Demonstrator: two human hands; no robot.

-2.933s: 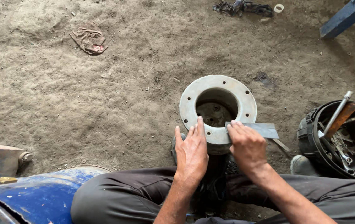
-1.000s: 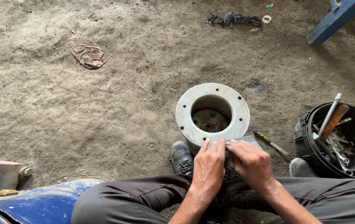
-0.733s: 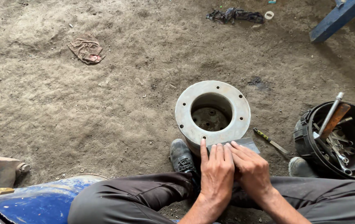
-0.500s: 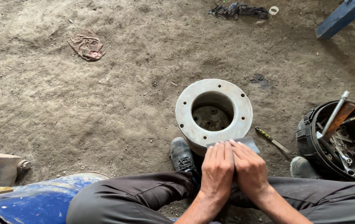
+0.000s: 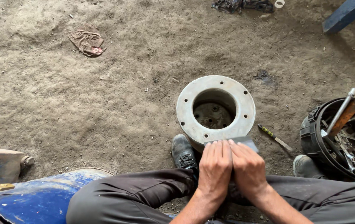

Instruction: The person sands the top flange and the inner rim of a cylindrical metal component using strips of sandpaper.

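Grey flat sheet lies pressed under both hands beside pale ring.

Mostly hidden under both hands: thin grey metal sheet, only far edge showing. Cut off by picture edges: blue metal beam top right, blue curved painted panel bottom left, black round tool bucket at right.
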